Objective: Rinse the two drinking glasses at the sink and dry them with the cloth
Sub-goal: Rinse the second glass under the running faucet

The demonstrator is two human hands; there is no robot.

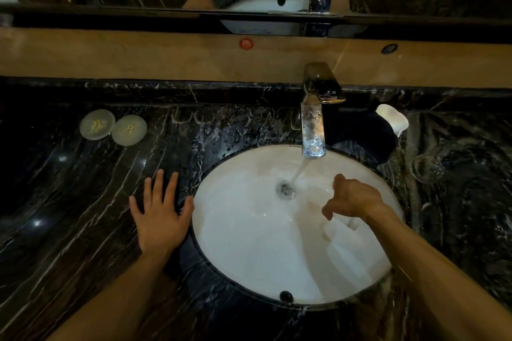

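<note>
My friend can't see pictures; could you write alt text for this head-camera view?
A person's right hand holds a clear drinking glass in a white sink beside the running faucet. The left hand rests flat on the dark marble counter; another glass stands at right.

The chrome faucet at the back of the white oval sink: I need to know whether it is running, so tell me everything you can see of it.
The chrome faucet is a squared, mirror-bright metal tap with a flat lever handle on top. It stands upright on the black marble counter behind the white oval sink, its spout reaching over the basin. It is running: a thin stream falls toward the drain. Neither hand touches it.
</note>
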